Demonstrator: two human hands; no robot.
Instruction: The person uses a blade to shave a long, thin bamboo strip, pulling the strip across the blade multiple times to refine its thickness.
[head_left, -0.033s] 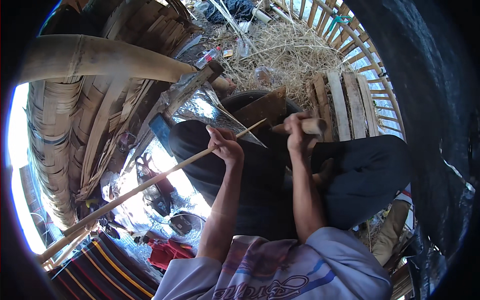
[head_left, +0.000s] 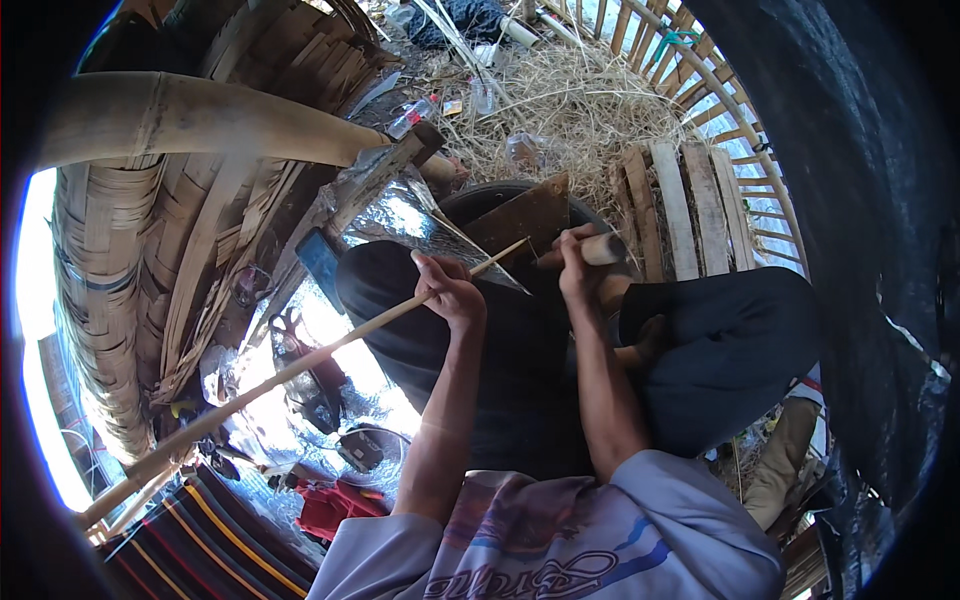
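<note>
A long, thin, pale bamboo stick (head_left: 345,342) slants from the lower left up to a narrow tip in front of me. My left hand (head_left: 450,290) is closed around it near the tip end, thumb raised along it. My right hand (head_left: 580,268) grips a tool with a thick, round wooden handle (head_left: 602,249). The handle's butt sticks out to the right of the fist; the tool's working end points left, close to the stick's tip, dark and hard to make out. A brown board (head_left: 520,215) stands slanted behind both hands, over a dark round tub (head_left: 480,198).
My crossed legs (head_left: 720,350) lie under the hands. A thick bamboo pole (head_left: 210,118) and woven bamboo panels (head_left: 110,290) fill the left. Wooden slats (head_left: 690,215) and straw (head_left: 570,100) lie beyond. A phone-like blue object (head_left: 318,260) rests beside my left knee; black sheeting (head_left: 840,200) hangs at right.
My right hand has moved a little left with the wooden-handled tool, closer to the stick's tip. The left hand and the stick stay nearly still.
</note>
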